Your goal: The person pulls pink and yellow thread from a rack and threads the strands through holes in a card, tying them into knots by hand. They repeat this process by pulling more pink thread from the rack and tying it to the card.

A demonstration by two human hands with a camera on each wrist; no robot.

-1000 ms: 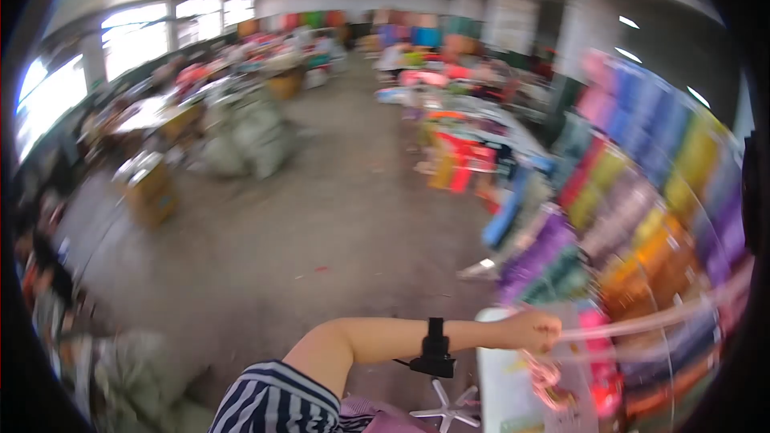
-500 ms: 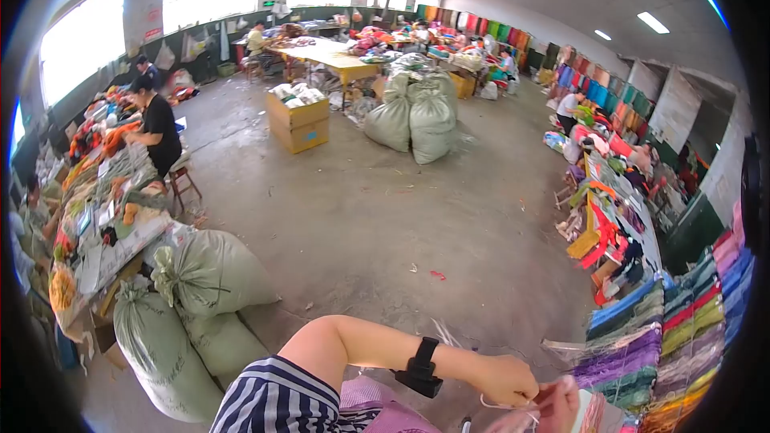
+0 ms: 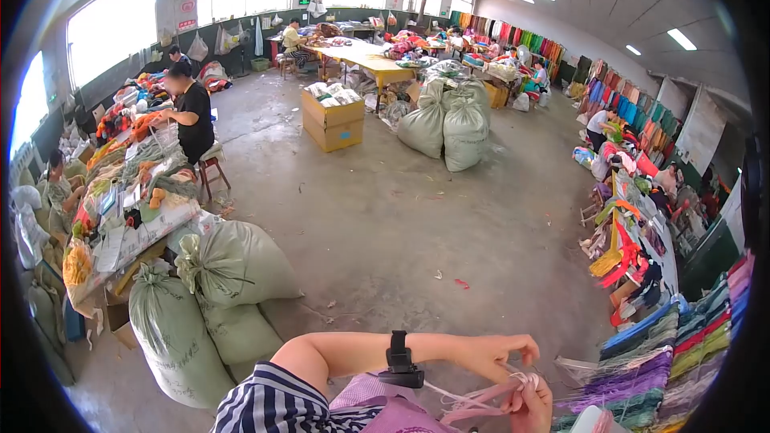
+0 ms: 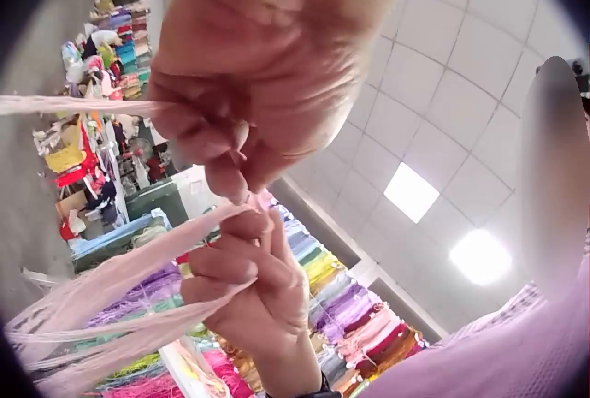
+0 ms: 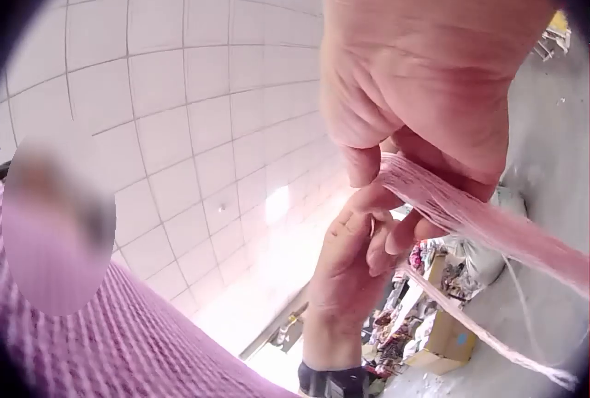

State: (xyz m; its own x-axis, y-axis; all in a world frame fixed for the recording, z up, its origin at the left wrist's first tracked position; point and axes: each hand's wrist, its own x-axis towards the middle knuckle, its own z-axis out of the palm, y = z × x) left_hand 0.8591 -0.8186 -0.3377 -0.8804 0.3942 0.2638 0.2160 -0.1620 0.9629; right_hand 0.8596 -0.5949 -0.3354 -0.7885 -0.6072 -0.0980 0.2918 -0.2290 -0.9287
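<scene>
I see my left hand [image 3: 496, 353] and right hand [image 3: 536, 402] meeting in mid-air. Both sets of fingers are curled tight, pinching a limp bundle of thin pink threads [image 3: 473, 405]. Its loose, stringy strands trail away between the two hands.

Stuffed green sacks [image 3: 233, 269] lie piled beside a cluttered workbench [image 3: 128, 224], where a worker [image 3: 191, 112] in black sits on a stool [image 3: 212, 167]. A box [image 3: 332, 120] and more sacks [image 3: 445, 124] stand mid-floor; coloured yarn [image 3: 642, 353] hangs at right.
</scene>
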